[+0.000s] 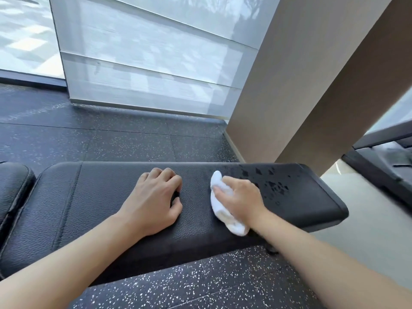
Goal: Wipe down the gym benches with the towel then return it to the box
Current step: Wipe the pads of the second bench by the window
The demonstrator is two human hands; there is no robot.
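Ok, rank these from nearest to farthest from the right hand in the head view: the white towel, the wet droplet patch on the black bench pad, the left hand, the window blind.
1. White towel: bunched under the right hand, gripped.
2. Wet droplet patch: just right of it on the black bench pad.
3. Left hand: to its left, resting on the pad.
4. Window blind: beyond the bench, across the floor.

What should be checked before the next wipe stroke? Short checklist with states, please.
1. Towel gripped by right hand: ok.
2. Towel in contact with bench pad: ok.
3. Left hand braced on the pad, clear of the towel: ok.
4. Wet droplets near the pad's right end wiped off: not ok, still there.
5. Neighbouring pad at left wiped: cannot tell.
6. Box for returning the towel located: cannot tell, none in view.
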